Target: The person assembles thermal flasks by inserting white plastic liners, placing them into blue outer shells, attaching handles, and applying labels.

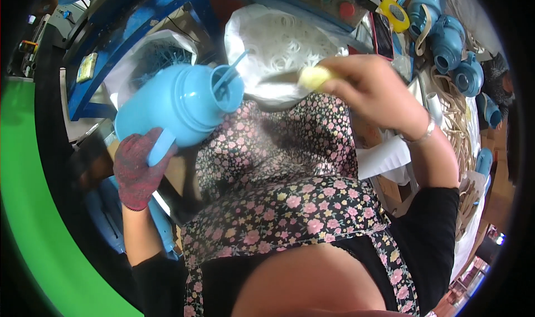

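The left hand [142, 169] grips the handle [161, 148] of a blue jug [167, 105]; beyond it, a strip [238, 65] remains uncut; the right hand [376, 85] clasps a knife [312, 78] to its left.

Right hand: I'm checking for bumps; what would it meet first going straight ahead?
Leading with its yellow-handled tool, the right hand would probably meet the blue jug first; depth is unclear.
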Demonstrator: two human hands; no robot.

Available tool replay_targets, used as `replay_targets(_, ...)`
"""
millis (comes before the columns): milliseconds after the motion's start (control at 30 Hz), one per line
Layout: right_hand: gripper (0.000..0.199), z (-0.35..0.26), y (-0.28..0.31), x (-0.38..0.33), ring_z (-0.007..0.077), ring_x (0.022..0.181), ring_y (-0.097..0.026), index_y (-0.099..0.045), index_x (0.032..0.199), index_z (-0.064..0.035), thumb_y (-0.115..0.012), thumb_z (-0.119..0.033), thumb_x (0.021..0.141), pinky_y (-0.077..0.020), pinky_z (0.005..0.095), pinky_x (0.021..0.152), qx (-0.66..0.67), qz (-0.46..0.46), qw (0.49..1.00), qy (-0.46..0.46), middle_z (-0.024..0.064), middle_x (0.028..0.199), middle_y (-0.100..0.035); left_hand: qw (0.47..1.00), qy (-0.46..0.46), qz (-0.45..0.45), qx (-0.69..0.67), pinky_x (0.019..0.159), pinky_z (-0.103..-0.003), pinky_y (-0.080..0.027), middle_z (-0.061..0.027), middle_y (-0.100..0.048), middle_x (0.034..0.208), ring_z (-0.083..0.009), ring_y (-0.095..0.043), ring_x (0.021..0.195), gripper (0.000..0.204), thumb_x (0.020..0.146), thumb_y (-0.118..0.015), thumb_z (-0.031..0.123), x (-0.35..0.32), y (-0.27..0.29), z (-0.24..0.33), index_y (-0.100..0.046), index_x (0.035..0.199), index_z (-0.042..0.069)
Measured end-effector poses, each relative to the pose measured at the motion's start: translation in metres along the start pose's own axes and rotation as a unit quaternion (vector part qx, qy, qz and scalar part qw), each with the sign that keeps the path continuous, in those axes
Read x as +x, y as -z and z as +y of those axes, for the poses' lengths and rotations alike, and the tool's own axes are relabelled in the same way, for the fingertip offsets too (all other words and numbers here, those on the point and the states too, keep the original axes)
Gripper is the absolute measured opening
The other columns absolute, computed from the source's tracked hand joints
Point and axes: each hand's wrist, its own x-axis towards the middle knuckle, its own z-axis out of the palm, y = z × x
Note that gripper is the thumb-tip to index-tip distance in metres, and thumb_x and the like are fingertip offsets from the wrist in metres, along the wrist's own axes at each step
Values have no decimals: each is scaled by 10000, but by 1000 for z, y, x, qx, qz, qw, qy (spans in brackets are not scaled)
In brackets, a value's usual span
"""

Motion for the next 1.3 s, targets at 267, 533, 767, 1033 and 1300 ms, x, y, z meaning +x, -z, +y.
replay_targets(267, 296, 18, -68, 10, 316, 771, -629, -625, 1109, -17, -557, -239, 926, -503, 390, 733, -49, -298, 953, -29, 184, 869, -660, 990, -113, -77, -13, 717, -392, -463, -38, -631, 743, -276, -609, 750, 350, 676, -775, 188, 7, -22, 12, -646, 996, 127)
replay_targets(533, 293, 37, -26, -13, 187, 793, -615, -590, 1174, -35, -595, -171, 914, -503, 310, 734, 109, -80, 990, -48, 93, 934, -649, 991, -54, 108, 51, 886, -474, -429, -132, -592, 1073, -365, -555, 987, 449, 650, -804, 82, -7, -26, -49, -633, 1064, 96)
replay_targets(767, 248, -18, -54, 49, 166, 749, -627, -667, 1012, -196, -606, -143, 778, -515, 306, 571, -287, 14, 930, 228, -4, 778, -609, 996, -78, 41, 22, 883, -458, -440, -127, -604, 1045, -354, -553, 1021, 444, 640, -814, 115, 34, -19, -54, -636, 1047, 110)
replay_targets(1033, 246, 102, -34, 60, 264, 799, -655, -660, 1055, -77, -657, -200, 842, -527, 345, 702, -159, 38, 986, 22, 97, 878, -678, 963, 173, 104, -179, 920, -384, -455, -106, -615, 1088, -266, -573, 1048, 390, 715, -766, 15, 11, -36, -115, -636, 1076, 86)
replay_targets(1300, 376, 184, -157, 115, 305, 1031, -621, -635, 1170, -79, -611, -310, 874, -486, 369, 899, 27, -103, 978, -178, 172, 1160, -636, 879, 292, 222, -304, 952, -331, -438, -91, -589, 1153, -196, -563, 1061, 363, 855, -661, 39, -1, -34, -118, -565, 1205, 26)
